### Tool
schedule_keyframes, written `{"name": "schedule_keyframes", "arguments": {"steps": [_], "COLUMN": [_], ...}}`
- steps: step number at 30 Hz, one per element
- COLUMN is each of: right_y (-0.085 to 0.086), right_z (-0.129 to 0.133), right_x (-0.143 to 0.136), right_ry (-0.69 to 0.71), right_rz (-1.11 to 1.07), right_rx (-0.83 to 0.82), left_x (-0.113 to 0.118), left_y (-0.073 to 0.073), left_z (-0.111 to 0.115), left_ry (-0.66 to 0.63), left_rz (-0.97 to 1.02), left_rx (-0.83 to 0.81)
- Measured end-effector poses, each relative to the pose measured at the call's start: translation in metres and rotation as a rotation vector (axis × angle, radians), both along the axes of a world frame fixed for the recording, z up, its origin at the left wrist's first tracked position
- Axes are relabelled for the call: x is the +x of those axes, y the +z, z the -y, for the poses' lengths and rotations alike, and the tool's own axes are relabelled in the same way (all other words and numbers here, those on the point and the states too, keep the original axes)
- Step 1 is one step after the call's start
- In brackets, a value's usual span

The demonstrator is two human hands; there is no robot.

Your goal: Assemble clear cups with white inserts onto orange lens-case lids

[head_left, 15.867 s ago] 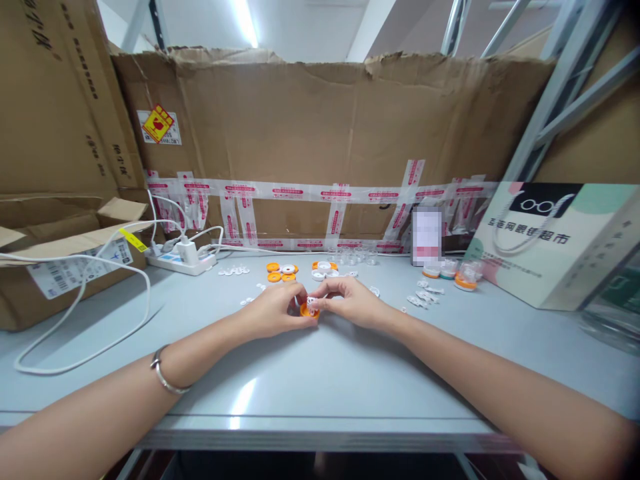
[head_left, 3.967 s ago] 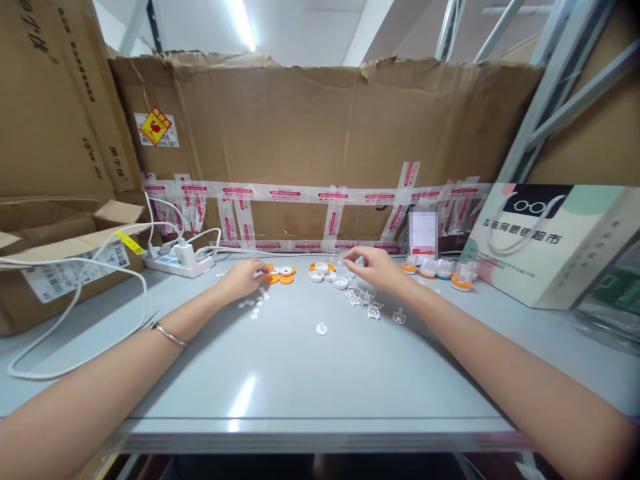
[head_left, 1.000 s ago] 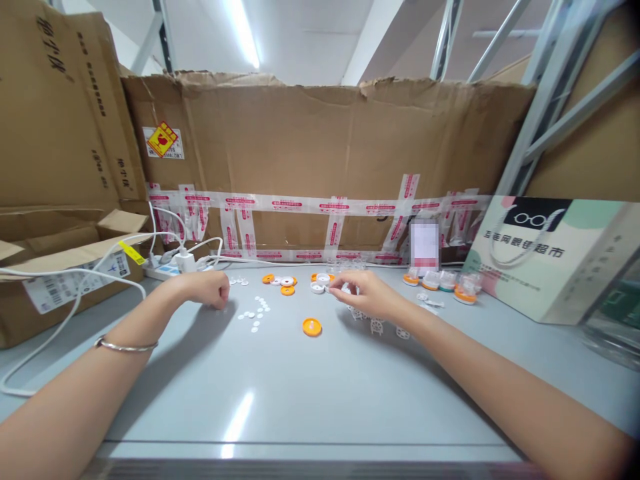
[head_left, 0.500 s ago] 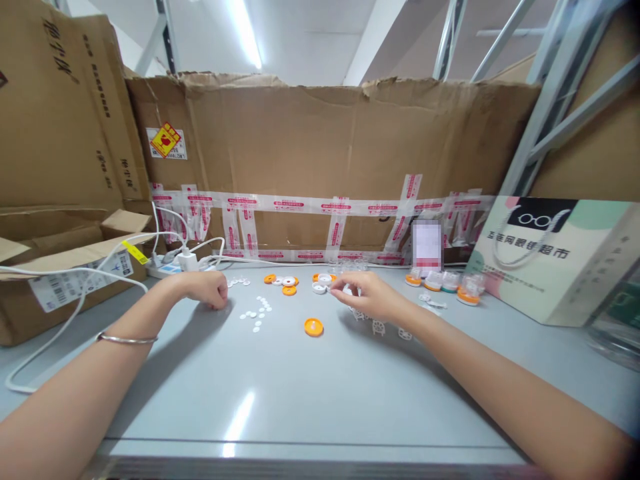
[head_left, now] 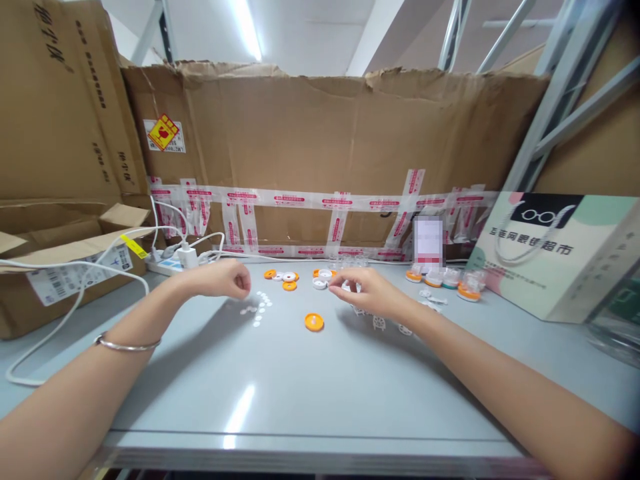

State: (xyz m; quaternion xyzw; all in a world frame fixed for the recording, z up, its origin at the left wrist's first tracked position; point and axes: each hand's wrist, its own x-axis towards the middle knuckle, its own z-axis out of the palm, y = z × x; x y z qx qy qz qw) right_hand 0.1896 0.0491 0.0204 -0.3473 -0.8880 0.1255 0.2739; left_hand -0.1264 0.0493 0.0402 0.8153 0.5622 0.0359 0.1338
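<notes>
My left hand (head_left: 235, 279) is closed, its fingers curled together above the table beside small white discs (head_left: 262, 309); whatever it may hold is hidden. My right hand (head_left: 353, 287) has thumb and fingertips drawn together at a round white part (head_left: 321, 283). Behind that part lies an orange ring piece (head_left: 317, 273). Nearer to me, an orange cap (head_left: 314, 323) with a clear centre rests alone between the hands. More orange and white round pieces (head_left: 289, 286) lie between the hands, farther back. Small white wheel-shaped parts (head_left: 379, 323) lie below my right hand.
Clear-topped pieces with orange and green bases (head_left: 469, 292) stand at the right, near a paper bag (head_left: 545, 253). A power strip (head_left: 167, 266) with white cables and an open carton (head_left: 75, 280) are at the left. A large cardboard box (head_left: 300, 147) stands behind.
My left hand has moved right and slightly up, toward the white discs, still closed. My right hand has stayed at the white part. The camera view has shifted slightly.
</notes>
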Motion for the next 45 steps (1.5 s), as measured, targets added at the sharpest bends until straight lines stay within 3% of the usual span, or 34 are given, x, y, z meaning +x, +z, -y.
{"name": "schedule_keyframes", "arguments": {"steps": [7, 15, 21, 30, 34, 45], "right_y": [-0.005, -0.01, -0.014, -0.011, -0.01, -0.021], "right_z": [0.018, 0.033, 0.023, 0.023, 0.023, 0.007], "right_x": [-0.018, -0.033, -0.035, -0.033, -0.031, -0.029], "right_ry": [0.089, 0.119, -0.024, 0.055, 0.09, 0.006], "right_rz": [-0.034, -0.106, -0.194, -0.206, -0.155, -0.205], "right_rx": [-0.133, -0.339, -0.326, -0.482, -0.49, -0.551], "left_x": [0.054, 0.086, 0.093, 0.095, 0.097, 0.098], "left_y": [-0.004, -0.021, -0.026, -0.027, -0.03, -0.047], "left_z": [0.028, 0.037, 0.036, 0.039, 0.038, 0.028], "left_ry": [-0.18, -0.18, -0.117, -0.11, -0.076, -0.073], "left_rz": [0.291, 0.571, 0.628, 0.672, 0.681, 0.695], "left_rx": [0.028, 0.161, 0.171, 0.149, 0.054, -0.042]}}
